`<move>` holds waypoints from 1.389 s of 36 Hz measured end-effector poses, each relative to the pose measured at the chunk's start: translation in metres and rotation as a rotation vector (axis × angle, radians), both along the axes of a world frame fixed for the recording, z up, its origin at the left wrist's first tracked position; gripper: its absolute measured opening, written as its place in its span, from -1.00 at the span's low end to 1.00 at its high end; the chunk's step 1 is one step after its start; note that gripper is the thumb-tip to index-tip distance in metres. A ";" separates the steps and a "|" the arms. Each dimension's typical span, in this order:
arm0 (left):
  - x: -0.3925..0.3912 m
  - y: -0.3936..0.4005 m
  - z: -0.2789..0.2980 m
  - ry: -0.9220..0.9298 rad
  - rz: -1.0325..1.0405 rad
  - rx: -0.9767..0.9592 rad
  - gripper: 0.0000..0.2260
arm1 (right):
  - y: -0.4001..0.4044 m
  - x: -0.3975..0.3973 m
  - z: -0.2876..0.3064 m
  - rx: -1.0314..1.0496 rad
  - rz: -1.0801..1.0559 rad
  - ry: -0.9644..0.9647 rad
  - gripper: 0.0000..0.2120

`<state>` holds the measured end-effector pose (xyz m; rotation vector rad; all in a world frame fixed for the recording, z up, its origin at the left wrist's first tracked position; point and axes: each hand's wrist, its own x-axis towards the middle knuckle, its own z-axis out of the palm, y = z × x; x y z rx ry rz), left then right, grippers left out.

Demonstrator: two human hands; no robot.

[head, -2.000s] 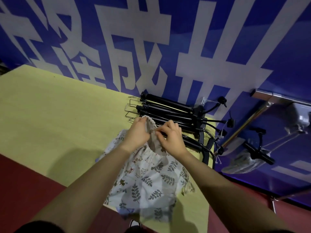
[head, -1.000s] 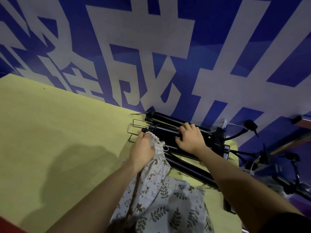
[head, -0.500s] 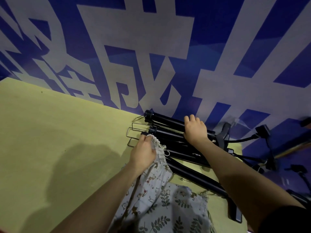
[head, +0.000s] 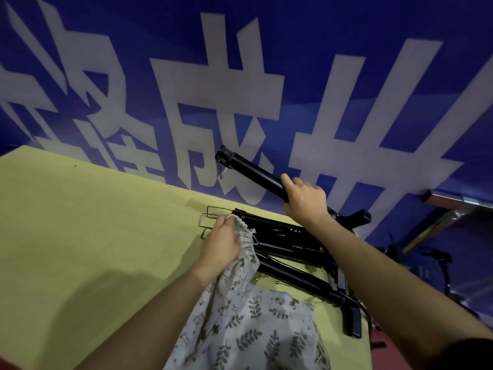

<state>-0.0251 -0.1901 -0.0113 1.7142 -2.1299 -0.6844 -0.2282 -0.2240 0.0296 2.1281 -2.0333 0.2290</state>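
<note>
A white garment printed with leaves and small animals [head: 250, 324] lies on the yellow table [head: 93, 236], and my left hand [head: 222, 243] grips its gathered elastic waistband. My right hand [head: 304, 200] grips a black hanger with a thick tube-like bar [head: 250, 170] and holds it lifted off the table, tilted up to the left against the wall. Below it a pile of several similar black hangers [head: 290, 247] lies on the table, their wire clips sticking out at the left end.
A blue wall with large white characters [head: 240, 89] stands right behind the table. At the right, past the table's edge, a metal rail [head: 453, 201] and more dark hangers [head: 426, 260] are in view. Red floor shows at the bottom right.
My right hand left the waistband, reached over to the hanger pile, closed round the top hanger and raised it off the pile. My left hand stayed on the waistband.
</note>
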 end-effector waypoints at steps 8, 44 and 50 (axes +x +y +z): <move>0.008 0.028 0.024 0.118 0.018 0.014 -0.48 | 0.044 0.002 0.029 -0.027 -0.003 -0.187 -0.69; 0.009 0.091 0.062 0.108 -0.015 -0.064 -0.34 | 0.140 0.010 0.006 0.251 0.244 0.181 -0.66; -0.004 0.090 0.065 -0.064 -0.124 -0.098 -0.33 | 0.137 0.014 0.024 0.079 0.316 0.374 -0.67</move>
